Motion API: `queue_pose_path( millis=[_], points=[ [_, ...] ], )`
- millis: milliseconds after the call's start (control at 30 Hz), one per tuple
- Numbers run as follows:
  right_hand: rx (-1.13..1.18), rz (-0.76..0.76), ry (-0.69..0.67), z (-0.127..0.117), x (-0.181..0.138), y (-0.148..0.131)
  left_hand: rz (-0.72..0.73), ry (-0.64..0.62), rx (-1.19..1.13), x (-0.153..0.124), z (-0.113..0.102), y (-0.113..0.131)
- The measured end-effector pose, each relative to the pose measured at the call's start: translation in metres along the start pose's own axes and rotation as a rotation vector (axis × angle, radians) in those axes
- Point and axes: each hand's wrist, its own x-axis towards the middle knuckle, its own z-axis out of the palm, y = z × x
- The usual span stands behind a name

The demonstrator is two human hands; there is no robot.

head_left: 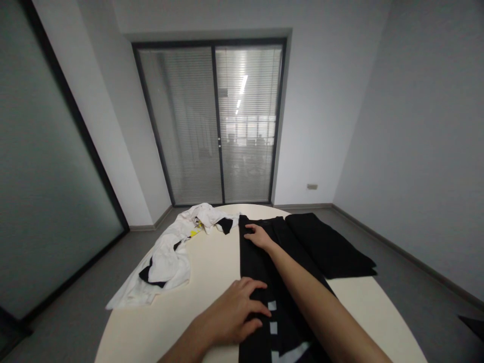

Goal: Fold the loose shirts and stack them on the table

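Note:
A long black garment (260, 272) with white marks near its lower end lies stretched along the middle of a round cream table (212, 262). My left hand (236, 310) rests flat on the garment's near left edge, fingers spread. My right hand (258, 235) reaches far forward and lies flat on the garment's far end, fingers stretched out. Neither hand grips anything.
A folded black cloth (328, 244) lies on the table's right side, overhanging the edge. A heap of white and black clothes (170, 254) with a yellow tag lies at the left. Glass doors with blinds (215, 121) stand beyond the table; grey floor surrounds it.

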Motion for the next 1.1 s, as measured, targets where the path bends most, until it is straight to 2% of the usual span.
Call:
queue_pose_path(
  millis=[133,267,400,500,567,700,767,933,1033,1100],
  points=[
    [-0.022,-0.003,-0.083,-0.004,-0.009,-0.002,0.059,-0.02,0.079,0.004,0.004,0.003],
    [-0.041,-0.031,-0.122,0.0,-0.021,-0.006,0.091,0.016,0.081,0.009,0.012,0.002],
    [-0.068,-0.099,-0.061,0.0,-0.029,-0.007,0.081,0.154,0.015,0.016,0.018,0.005],
    [-0.113,-0.11,0.012,-0.01,-0.03,-0.002,0.036,0.244,-0.05,0.019,0.022,0.012],
    [-0.16,-0.089,0.044,-0.022,-0.03,0.003,0.017,0.156,-0.054,0.019,0.026,0.016],
    [-0.273,-0.064,0.04,-0.049,-0.039,0.013,0.004,-0.148,-0.016,0.017,0.03,0.018],
    [-0.328,-0.081,0.023,-0.061,-0.049,0.014,-0.018,-0.213,-0.011,0.017,0.029,0.018],
    [-0.503,-0.154,-0.024,-0.079,-0.076,0.015,-0.072,-0.236,0.024,0.017,0.015,0.019],
    [-0.68,-0.162,-0.1,-0.076,-0.086,0.018,-0.109,-0.204,0.085,0.013,0.007,0.012],
    [-0.733,-0.142,-0.104,-0.069,-0.09,0.021,-0.121,-0.157,0.118,0.01,0.004,0.005]
  ],
)
